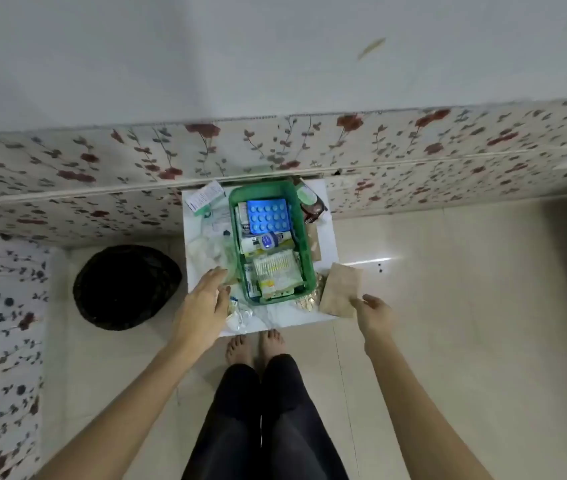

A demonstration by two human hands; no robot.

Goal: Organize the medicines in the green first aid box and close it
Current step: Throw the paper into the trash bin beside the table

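A person stands barefoot over a small white counter (323, 306) on which the green first aid box (304, 237) sits open and nearly full, pushed close to a bed with a floral cover (67, 168). Inside lie a blue blister pack (267, 216) at the far end, a white tube with a blue cap (265, 241) across the middle, and a packet of cotton swabs (275, 265) over flat sachets at the near end. The left hand (206, 303) hangs with its grip released and fingers spread beside the box's near left corner, just above a clear plastic lid or wrapper (221, 258) whose exact form is hard to make out. The right hand (374, 311) touches the near edge of a tan paper packet (339, 289) lying just off the box's right corner; whether its grip has closed on the packet cannot be told. A gold foil strip (304, 301), a white leaflet (204, 195) and a dark bottle (311, 202) remain outside the box, and a black waste basket (126, 287) stands on the floor to the left. By appearances the sorting is well along, with loose items yet to go in. The packet would best be pinched by its edge and slid flat on top of the sachets, so that nothing stands above the rim and the box can shut cleanly
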